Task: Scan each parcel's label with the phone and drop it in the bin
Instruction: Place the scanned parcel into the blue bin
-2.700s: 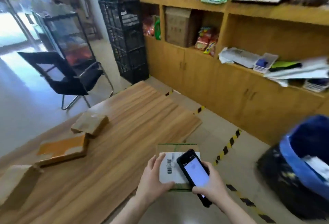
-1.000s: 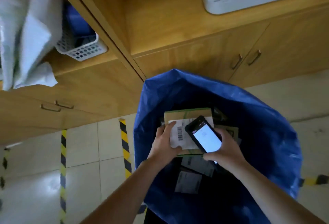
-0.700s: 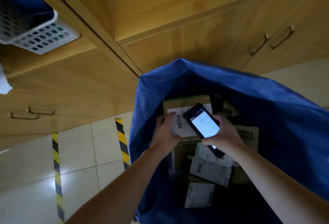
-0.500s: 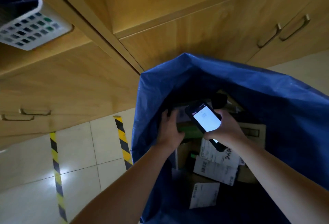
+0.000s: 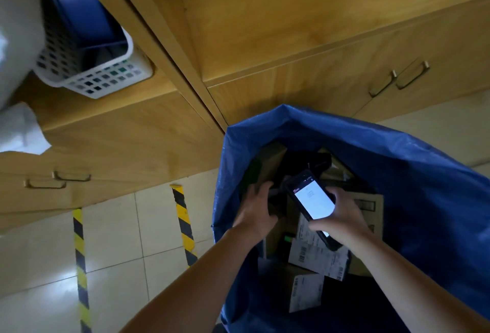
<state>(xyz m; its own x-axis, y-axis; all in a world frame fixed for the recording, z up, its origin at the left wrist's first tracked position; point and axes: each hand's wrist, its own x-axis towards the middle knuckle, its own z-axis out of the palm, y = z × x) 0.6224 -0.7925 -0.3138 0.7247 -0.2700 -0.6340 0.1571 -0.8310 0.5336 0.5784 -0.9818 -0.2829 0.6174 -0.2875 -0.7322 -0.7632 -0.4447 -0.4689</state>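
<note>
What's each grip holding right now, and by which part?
The right grip holds the phone by its lower end, fingers curled round its edges. The left grip, fingers spread inside the blue bin, holds nothing that I can see.

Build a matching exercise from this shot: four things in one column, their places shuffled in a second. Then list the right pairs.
Things
1. phone
2. basket
3. tape
4. parcels

Places
A. on the shelf
B. in the right hand
C. inside the bin
D. on the floor

Pairs: 1-B, 2-A, 3-D, 4-C
</note>
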